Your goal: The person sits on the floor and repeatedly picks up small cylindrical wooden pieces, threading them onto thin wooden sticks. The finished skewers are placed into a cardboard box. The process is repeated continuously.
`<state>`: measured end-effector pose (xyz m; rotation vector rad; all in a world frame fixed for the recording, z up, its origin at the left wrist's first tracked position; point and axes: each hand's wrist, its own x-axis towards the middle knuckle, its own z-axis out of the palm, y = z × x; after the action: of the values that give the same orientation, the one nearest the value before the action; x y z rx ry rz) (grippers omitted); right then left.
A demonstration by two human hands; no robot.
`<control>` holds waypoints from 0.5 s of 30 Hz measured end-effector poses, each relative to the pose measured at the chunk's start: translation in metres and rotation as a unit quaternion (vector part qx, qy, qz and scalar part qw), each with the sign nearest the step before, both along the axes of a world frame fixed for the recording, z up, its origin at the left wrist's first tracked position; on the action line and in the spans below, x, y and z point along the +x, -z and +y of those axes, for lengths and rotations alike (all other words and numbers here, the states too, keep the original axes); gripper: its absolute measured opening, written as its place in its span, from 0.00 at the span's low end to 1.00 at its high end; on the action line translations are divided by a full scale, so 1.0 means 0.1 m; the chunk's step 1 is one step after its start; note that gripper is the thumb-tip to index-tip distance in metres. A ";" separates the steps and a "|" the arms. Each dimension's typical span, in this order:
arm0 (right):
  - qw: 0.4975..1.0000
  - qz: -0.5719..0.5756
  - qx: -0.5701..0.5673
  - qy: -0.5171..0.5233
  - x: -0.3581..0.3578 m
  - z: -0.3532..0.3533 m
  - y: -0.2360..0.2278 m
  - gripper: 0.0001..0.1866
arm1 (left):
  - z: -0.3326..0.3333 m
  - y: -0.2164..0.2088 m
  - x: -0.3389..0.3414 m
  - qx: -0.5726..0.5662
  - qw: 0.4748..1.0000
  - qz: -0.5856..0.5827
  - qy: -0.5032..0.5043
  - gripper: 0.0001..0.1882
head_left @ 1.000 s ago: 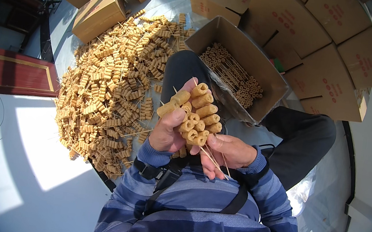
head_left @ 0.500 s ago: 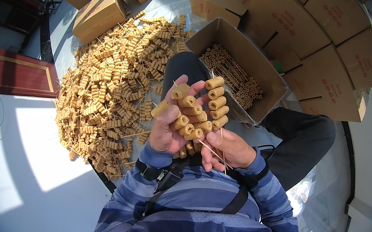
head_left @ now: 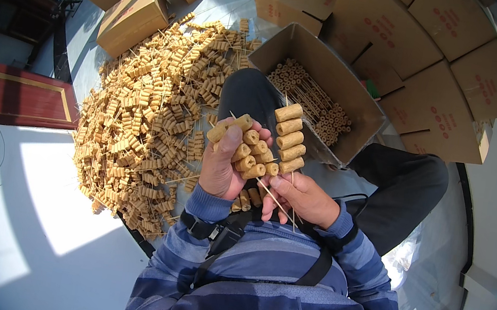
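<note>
My left hand (head_left: 216, 168) is closed round a bunch of skewers (head_left: 251, 152) strung with short, hollow, tan rolls, its thumb lying over the rolls on the near side. In the thumb and fingers of my right hand (head_left: 310, 199), a skewer of tan rolls (head_left: 290, 139) stands up, a little apart from the bunch on its right. Thin bare sticks (head_left: 278, 200) slant down past the right fingertips. Whether the right fingers also grip sticks from the bunch is hard to tell. A few more rolls (head_left: 245, 201) show below the hands, partly hidden.
A large heap of similar skewers (head_left: 138, 134) covers the floor on the left. Just beyond my knees is an open carton (head_left: 355, 109) with skewers packed in it. Stacked cartons (head_left: 430, 107) stand at the far right, others (head_left: 133, 17) behind the heap.
My left thumb has moved up over the rolls, and the bunch has turned and drawn closer together. The skewer in my right hand shows more side-on, with a wider gap from the bunch.
</note>
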<state>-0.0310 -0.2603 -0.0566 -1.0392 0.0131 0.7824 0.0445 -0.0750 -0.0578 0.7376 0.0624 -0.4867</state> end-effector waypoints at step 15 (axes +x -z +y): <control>0.849 -0.217 -0.472 0.094 -0.05 0.01 -0.08 0.14 | -0.06 0.06 -0.03 -0.033 0.999 -0.012 -0.004 0.39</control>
<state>-0.0362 -0.2598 -0.0490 -2.1077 0.1231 0.3083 0.0419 -0.0812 -0.0642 0.6778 0.0265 -0.4697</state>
